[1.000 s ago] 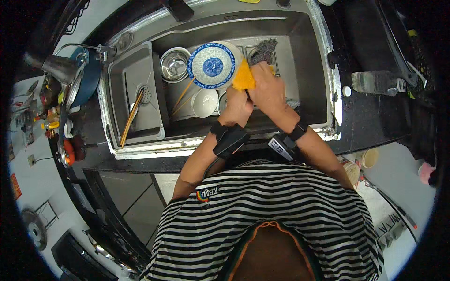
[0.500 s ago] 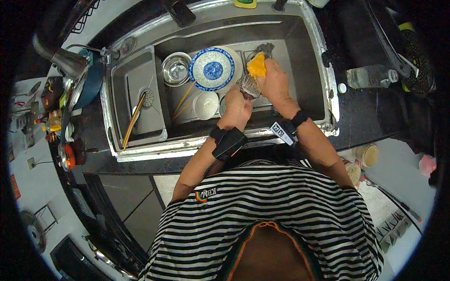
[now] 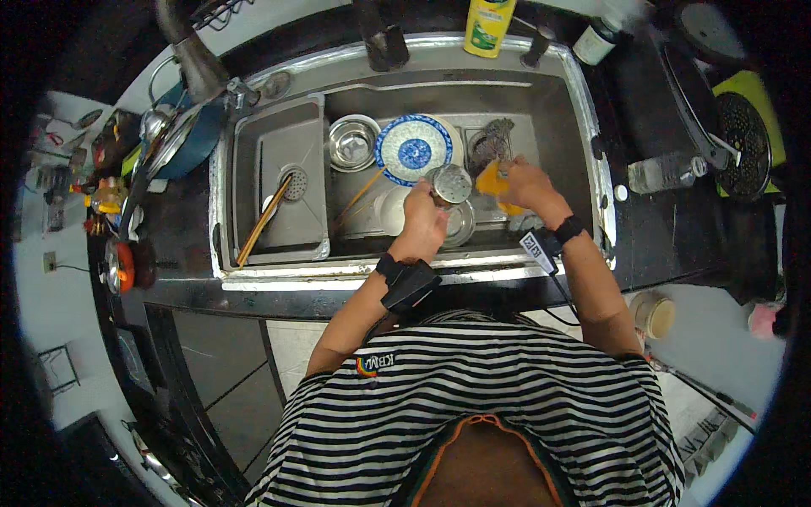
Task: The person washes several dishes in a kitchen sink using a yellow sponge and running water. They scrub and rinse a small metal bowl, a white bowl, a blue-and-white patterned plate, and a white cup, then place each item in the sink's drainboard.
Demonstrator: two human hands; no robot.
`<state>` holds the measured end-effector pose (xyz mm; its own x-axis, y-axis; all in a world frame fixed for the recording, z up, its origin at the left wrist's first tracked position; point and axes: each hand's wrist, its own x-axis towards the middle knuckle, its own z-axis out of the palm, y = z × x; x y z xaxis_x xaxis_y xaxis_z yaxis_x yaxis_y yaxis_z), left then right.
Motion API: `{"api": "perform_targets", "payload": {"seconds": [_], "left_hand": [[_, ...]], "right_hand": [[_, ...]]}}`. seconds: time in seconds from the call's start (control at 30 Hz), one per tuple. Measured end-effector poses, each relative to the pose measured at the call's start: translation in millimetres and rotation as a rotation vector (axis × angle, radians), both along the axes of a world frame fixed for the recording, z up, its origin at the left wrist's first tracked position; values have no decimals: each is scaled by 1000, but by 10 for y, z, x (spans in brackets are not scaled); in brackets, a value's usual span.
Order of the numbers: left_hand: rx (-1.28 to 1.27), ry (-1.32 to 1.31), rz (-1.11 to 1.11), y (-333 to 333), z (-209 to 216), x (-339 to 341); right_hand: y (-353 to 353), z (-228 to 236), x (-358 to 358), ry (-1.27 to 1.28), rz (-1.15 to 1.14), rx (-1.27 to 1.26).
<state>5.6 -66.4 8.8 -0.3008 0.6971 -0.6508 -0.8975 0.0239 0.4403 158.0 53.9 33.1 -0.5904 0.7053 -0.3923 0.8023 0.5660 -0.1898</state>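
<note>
Over the sink's large right basin, my left hand [image 3: 422, 221] grips a small round glass [image 3: 453, 183] with a pale, wet-looking, speckled end facing up. Just to its right, my right hand [image 3: 534, 190] has its fingers closed around an orange sponge [image 3: 490, 181], apart from the glass. Beneath my hands sit a white bowl [image 3: 389, 211] and a shiny round dish [image 3: 460, 226], partly hidden. Farther back, a blue-and-white plate [image 3: 435, 145] rests on another pale plate, beside a metal bowl [image 3: 353, 142]. A dark mesh scrubber [image 3: 492, 142] lies behind the sponge.
Chopsticks [image 3: 359, 200] lean in the right basin, with more chopsticks [image 3: 262, 224] in the smaller left basin. A faucet [image 3: 387, 46] and yellow bottle [image 3: 487, 29] stand at the back rim. A clear bottle [image 3: 663, 175] lies on the right counter near a white cap [image 3: 622, 193].
The sponge has come from above the glass down to its right side. The glass has tilted so its round end faces up. The whole view has shifted, showing more behind the sink.
</note>
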Motion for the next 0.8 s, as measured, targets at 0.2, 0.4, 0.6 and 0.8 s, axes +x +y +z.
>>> {"api": "perform_targets", "payload": {"seconds": [0.2, 0.4, 0.6, 0.8], "left_hand": [[-9, 39, 28, -332, -39, -370], [37, 25, 131, -727, 54, -692], [60, 98, 299, -866, 292, -1431], [100, 156, 399, -740, 472, -2027]], "right_hand": [[417, 725, -1028, 691, 108, 432], [565, 832, -1887, 974, 309, 607], [118, 727, -1697, 735, 248, 622], [-183, 1228, -2313, 1139, 283, 406]]}}
